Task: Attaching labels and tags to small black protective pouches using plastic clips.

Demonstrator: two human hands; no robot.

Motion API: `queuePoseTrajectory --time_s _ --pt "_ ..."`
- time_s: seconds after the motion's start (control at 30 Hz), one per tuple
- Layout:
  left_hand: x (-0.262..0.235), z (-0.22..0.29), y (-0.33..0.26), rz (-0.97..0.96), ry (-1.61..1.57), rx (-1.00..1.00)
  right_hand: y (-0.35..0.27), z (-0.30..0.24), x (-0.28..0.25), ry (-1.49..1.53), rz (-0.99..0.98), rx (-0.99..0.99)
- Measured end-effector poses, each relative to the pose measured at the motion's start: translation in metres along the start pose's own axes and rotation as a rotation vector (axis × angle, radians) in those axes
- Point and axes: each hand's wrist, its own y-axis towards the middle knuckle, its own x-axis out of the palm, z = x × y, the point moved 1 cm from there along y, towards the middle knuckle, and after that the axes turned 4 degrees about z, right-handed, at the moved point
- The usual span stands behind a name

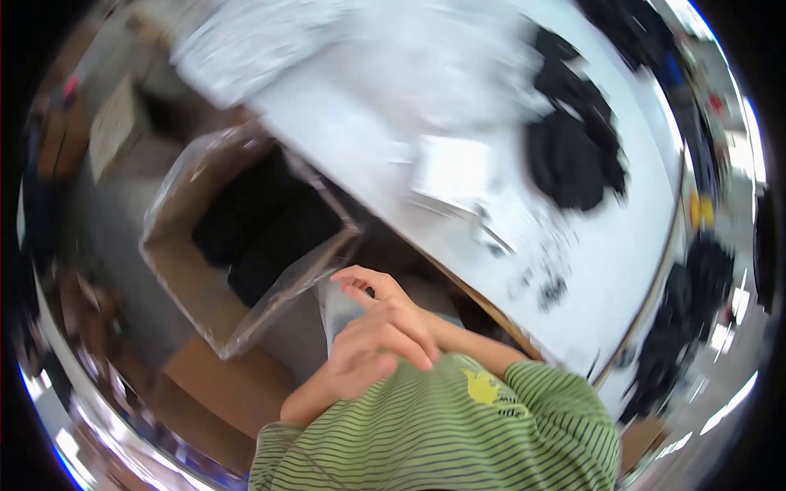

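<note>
My left hand (381, 337) reaches across in front of my body, its fingers loosely bent and apart, overlapping my right wrist in the picture. Whether the two touch, I cannot tell. Just beyond it is my right hand (370, 286), fingers loosely stretched toward the left. A small dark spot shows between its thumb and fingers, too blurred to name. Close to the right fingertips stands an open cardboard box (176, 282) lined with clear plastic. Black folded-looking cloth (262, 229) lies inside the box. A pale sheet or bag (334, 309) is partly hidden behind my hands.
A white table (360, 164) runs diagonally on the right. On it are a stack of white cards or paper (454, 172), small dark pieces (553, 286), black cloth (569, 159) and clear plastic bags (442, 61). Other boxes (119, 127) stand at the far left.
</note>
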Motion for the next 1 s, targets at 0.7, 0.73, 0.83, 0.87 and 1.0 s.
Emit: queuePoseTrajectory --time_s 0.7,0.73,0.83,0.87,1.0 --pt "0.239 -0.247 0.119 -0.572 1.295 -0.349 -0.332 0.064 -0.29 -0.16 1.315 0.419" --pt "0.193 -0.261 0.12 -0.484 1.454 -0.276 -0.319 0.063 -0.305 -0.16 1.313 0.423" --pt "0.128 -0.278 0.12 -0.325 1.705 -0.143 -0.283 0.055 -0.332 -0.355 1.385 0.351" --pt "0.113 -0.279 0.117 -0.259 1.787 -0.065 -0.273 0.048 -0.334 -0.434 1.272 0.298" --pt "0.086 -0.302 0.119 -0.162 1.847 -0.147 -0.23 0.057 -0.313 -0.603 0.913 0.298"
